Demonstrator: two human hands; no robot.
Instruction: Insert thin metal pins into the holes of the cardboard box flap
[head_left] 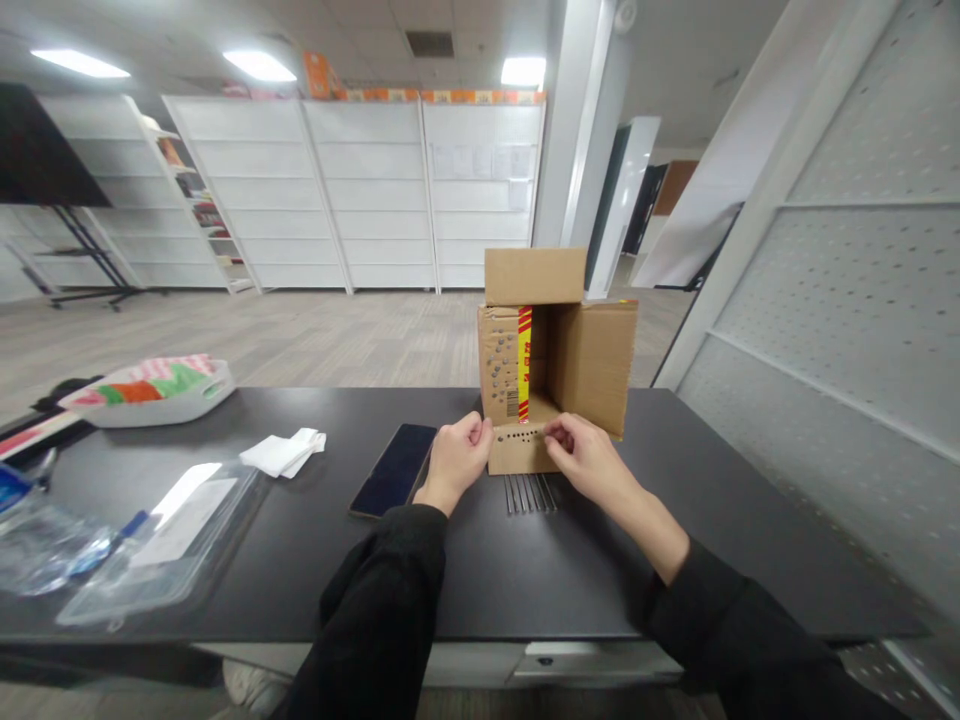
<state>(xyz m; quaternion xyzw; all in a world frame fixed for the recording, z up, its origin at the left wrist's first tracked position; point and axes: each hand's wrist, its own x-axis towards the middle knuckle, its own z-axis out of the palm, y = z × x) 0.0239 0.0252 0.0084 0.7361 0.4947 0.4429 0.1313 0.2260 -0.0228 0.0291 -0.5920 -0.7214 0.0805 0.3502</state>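
The open cardboard box [592,365] stands on the black table [480,580] just beyond my hands, its hole-dotted front flap [517,458] between them. My left hand [459,455] curls at the flap's left edge; my right hand [585,455] bends its fingers at the right end. I cannot tell whether either pinches anything. Thin metal rods [531,495] lie at the flap's near edge.

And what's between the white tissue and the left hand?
The phone lies between the tissue and left hand, in the head view.

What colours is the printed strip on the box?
The strip is yellow with red markings, in the head view.
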